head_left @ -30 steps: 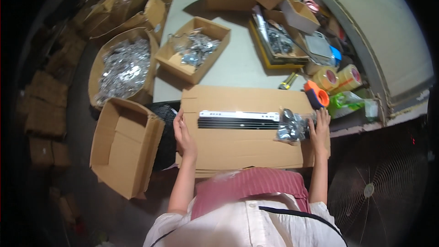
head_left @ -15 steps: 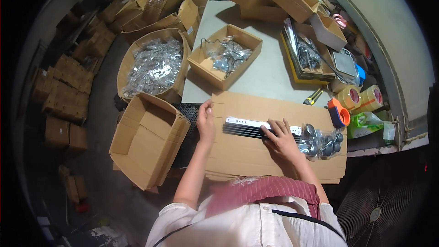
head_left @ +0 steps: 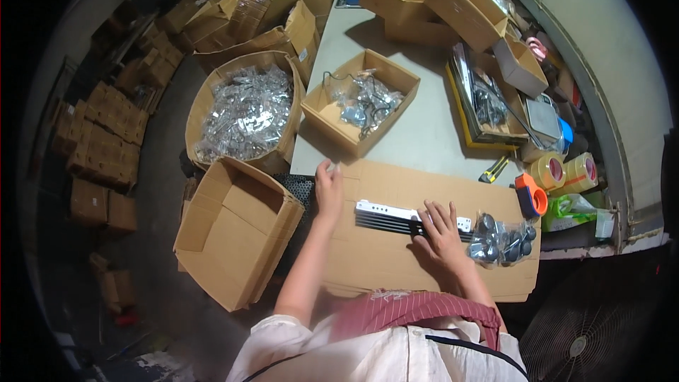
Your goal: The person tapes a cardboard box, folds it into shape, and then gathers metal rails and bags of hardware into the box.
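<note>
A flat cardboard sheet [head_left: 382, 269] lies in front of me, over the near end of the table. At its left edge is my left hand [head_left: 329, 191], its fingers curled in and closed against the edge of the sheet. My right hand [head_left: 442, 230] rests flat with fingers spread on a row of metal rails [head_left: 385, 218], one white and several black, laid side by side on the cardboard. Right of that hand, touching the rails' end, sit clear plastic bags of black round caster wheels [head_left: 488, 240].
An open cardboard box [head_left: 237, 233] stands left of my left arm. Beyond are a large carton of bagged metal parts [head_left: 247, 113] and a smaller box with bagged hardware [head_left: 361, 102]. A yellow utility knife [head_left: 494, 170], orange tape dispenser [head_left: 530, 196] and tape rolls [head_left: 566, 172] lie at right.
The whole view has shifted slightly, so everything appears a little lower and further right. Both hands keep their places relative to the cardboard and the rails.
</note>
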A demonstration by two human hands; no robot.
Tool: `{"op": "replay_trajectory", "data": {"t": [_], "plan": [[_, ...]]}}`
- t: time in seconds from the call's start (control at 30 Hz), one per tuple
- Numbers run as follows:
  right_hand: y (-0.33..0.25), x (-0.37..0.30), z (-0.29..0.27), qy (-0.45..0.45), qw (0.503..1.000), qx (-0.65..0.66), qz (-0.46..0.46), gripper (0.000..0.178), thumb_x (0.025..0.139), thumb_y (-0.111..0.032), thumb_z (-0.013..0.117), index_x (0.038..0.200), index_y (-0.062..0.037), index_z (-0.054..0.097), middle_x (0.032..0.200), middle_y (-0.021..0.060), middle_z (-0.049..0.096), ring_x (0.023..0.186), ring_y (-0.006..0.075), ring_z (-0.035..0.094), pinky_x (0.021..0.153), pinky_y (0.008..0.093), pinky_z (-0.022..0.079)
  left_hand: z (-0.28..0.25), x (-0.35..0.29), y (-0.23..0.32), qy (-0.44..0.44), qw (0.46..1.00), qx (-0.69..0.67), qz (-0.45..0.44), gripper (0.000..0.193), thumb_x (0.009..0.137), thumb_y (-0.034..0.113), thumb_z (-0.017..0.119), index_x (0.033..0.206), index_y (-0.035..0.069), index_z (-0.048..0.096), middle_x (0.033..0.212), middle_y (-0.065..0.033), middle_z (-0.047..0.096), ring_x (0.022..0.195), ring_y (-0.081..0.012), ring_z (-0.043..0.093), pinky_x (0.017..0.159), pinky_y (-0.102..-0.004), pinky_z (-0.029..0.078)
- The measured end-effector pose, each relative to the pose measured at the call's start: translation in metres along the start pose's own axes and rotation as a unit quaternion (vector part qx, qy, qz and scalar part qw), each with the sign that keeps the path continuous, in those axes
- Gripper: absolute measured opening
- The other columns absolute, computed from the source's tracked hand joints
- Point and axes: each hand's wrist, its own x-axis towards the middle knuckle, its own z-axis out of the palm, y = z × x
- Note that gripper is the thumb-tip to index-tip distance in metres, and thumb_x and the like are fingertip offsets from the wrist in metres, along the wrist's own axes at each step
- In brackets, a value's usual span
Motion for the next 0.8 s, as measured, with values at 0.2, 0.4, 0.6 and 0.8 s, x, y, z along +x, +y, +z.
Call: {"op": "replay_trajectory", "data": {"t": [0.2, 0.4, 0.6, 0.8], "plan": [[-0.010, 0.012, -0.030, 0.084, 0.994, 0.062, 0.035, 0.059, 0.091, -0.015, 0.073, 0.144, -0.0027, 0.050, 0.152, 0.0235, 0.044, 0.140, 0.0426, 0.044, 0.122, 0.0597, 0.024, 0.023, 0.078, 0.079, 0.172, 0.936, 0.210, 0.225, 0.072, 0.088, 0.024, 0.074, 0.145, -0.006, 0.040, 0.138, -0.0269, 0.048, 0.133, -0.0468, 0.041, 0.113, -0.0548, 0.033], [-0.019, 0.006, -0.045, 0.070, 0.994, 0.077, 0.029, 0.034, 0.085, -0.003, 0.071, 0.119, -0.0018, 0.067, 0.146, 0.0229, 0.051, 0.130, 0.0456, 0.051, 0.113, 0.0552, 0.040, 0.057, 0.152, 0.106, -0.112, 0.923, 0.351, 0.110, 0.058, 0.087, 0.028, 0.072, 0.132, -0.005, 0.057, 0.137, -0.0244, 0.057, 0.130, -0.0405, 0.051, 0.108, -0.0487, 0.043], [-0.016, -0.011, -0.045, 0.059, 0.993, 0.088, 0.056, 0.035, 0.081, 0.000, 0.071, 0.116, -0.0003, 0.068, 0.137, 0.0199, 0.060, 0.125, 0.0407, 0.058, 0.103, 0.0466, 0.049, 0.088, 0.195, 0.070, -0.248, 0.856, 0.445, 0.084, 0.058, 0.085, 0.040, 0.074, 0.121, -0.004, 0.065, 0.128, -0.0246, 0.067, 0.115, -0.0390, 0.067, 0.100, -0.0466, 0.052], [-0.010, -0.053, -0.077, 0.107, 0.974, 0.064, 0.187, 0.035, 0.081, 0.006, 0.068, 0.115, -0.0026, 0.071, 0.130, 0.0176, 0.067, 0.114, 0.0362, 0.067, 0.094, 0.0401, 0.055, 0.076, 0.197, 0.173, -0.458, 0.721, 0.513, 0.089, 0.030, 0.083, 0.023, 0.074, 0.102, 0.001, 0.078, 0.111, -0.0162, 0.076, 0.098, -0.0297, 0.074, 0.085, -0.0432, 0.058]]}}
